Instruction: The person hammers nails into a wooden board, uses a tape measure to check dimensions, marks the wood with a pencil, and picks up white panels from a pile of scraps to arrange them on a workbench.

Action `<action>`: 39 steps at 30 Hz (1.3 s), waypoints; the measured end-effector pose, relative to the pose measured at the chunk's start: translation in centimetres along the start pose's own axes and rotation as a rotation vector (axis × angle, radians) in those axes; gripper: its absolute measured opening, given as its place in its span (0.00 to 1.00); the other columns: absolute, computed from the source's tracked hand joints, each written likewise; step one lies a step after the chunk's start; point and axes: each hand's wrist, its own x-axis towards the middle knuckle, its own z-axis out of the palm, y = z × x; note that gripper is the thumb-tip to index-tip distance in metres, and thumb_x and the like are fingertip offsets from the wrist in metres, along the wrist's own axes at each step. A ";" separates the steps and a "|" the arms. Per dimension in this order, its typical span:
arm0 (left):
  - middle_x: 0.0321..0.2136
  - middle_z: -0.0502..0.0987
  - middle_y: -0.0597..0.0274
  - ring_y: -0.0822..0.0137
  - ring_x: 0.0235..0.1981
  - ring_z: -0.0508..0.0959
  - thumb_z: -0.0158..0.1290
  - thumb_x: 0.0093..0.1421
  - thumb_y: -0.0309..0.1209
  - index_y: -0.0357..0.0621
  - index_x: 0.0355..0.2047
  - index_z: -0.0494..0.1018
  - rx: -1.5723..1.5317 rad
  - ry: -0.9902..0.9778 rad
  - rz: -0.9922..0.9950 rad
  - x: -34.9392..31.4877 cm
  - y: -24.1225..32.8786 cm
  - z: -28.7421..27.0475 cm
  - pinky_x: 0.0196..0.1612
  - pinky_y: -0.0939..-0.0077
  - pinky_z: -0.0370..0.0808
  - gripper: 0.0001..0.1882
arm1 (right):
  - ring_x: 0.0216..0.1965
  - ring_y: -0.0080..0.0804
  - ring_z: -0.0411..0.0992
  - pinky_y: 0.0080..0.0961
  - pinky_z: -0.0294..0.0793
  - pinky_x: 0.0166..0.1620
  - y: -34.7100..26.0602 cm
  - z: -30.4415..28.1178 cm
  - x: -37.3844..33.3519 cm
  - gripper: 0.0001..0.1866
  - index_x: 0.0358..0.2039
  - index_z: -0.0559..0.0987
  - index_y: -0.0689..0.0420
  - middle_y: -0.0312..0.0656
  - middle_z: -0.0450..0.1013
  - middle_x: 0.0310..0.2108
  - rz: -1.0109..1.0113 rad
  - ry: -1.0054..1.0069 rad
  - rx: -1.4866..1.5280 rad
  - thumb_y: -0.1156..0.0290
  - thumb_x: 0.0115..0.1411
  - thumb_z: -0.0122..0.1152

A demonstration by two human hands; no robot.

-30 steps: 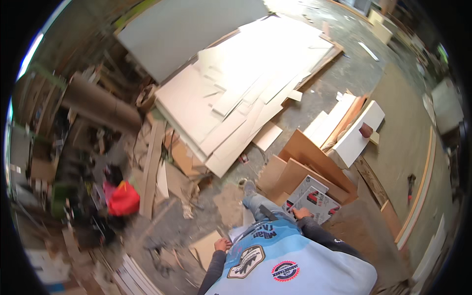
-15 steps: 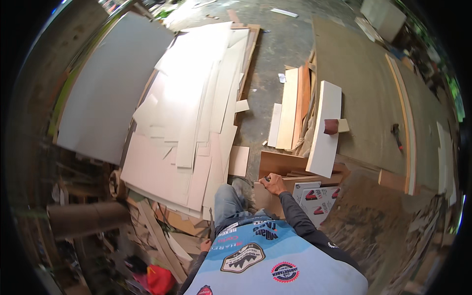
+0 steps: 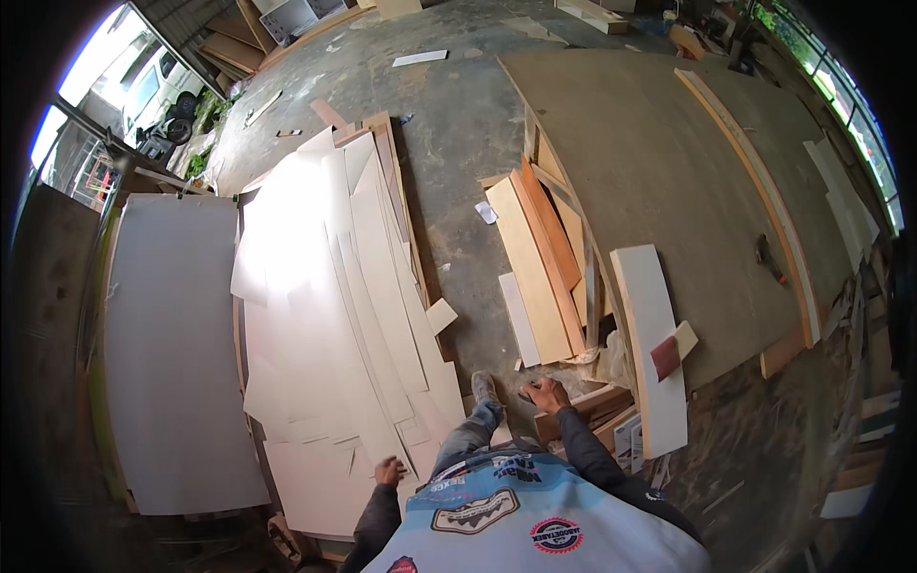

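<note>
My right hand (image 3: 547, 393) is closed around a small dark object (image 3: 524, 393) whose kind I cannot make out. It hangs above the floor, close to wooden boards (image 3: 594, 409) stacked by the workbench. My left hand (image 3: 390, 471), small in the view, is held over the near part of a pile of white sheets (image 3: 325, 401). Its fingers look loosely apart, and nothing shows in them. To the right of my right hand, a long white panel (image 3: 651, 334) lies along the bench edge, with a dark red piece (image 3: 666, 357) and a pale block (image 3: 685, 338) on it.
The brown workbench top (image 3: 621, 143) carries a long wooden strip (image 3: 755, 191) and a dark tool with a red end (image 3: 768, 258). Pale planks (image 3: 535, 267) lean beside it. A tall white sheet (image 3: 177, 353) stands at left. My shoe (image 3: 484, 386) is on the concrete floor (image 3: 454, 191).
My view has tilted up and swung, showing more floor and a vehicle at far left. My left hand has risen from my side to over the sheets. My right hand still grips the dark object.
</note>
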 end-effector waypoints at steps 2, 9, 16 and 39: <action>0.34 0.79 0.51 0.57 0.33 0.82 0.51 0.60 0.32 0.35 0.55 0.68 -0.032 -0.043 0.238 3.7 11.6 1.4 0.34 0.66 0.79 0.23 | 0.45 0.52 0.75 0.39 0.74 0.48 -1.8 -1.2 2.2 0.37 0.41 0.80 0.66 0.57 0.77 0.42 0.019 -0.011 -0.043 0.39 0.48 0.60; 0.35 0.80 0.54 0.65 0.32 0.82 0.52 0.61 0.35 0.34 0.52 0.72 0.115 -0.187 0.488 13.5 38.8 11.4 0.31 0.75 0.76 0.22 | 0.40 0.48 0.76 0.41 0.73 0.42 -4.9 -5.1 7.1 0.36 0.41 0.77 0.64 0.57 0.76 0.40 0.156 0.169 0.135 0.39 0.50 0.59; 0.42 0.79 0.53 0.63 0.41 0.80 0.51 0.64 0.35 0.34 0.54 0.70 0.122 -0.698 0.503 13.6 54.4 26.9 0.44 0.72 0.74 0.21 | 0.21 0.26 0.71 0.23 0.69 0.26 -14.9 -10.9 14.0 0.21 0.26 0.76 0.63 0.41 0.71 0.22 0.149 0.458 0.596 0.54 0.54 0.63; 0.41 0.78 0.56 0.67 0.38 0.79 0.50 0.65 0.29 0.30 0.50 0.70 -0.509 -0.729 0.248 31.6 104.1 40.8 0.43 0.76 0.76 0.16 | 0.39 0.53 0.74 0.40 0.74 0.43 -63.4 -43.2 60.8 0.29 0.38 0.73 0.65 0.54 0.72 0.39 -0.922 0.125 -0.048 0.50 0.48 0.67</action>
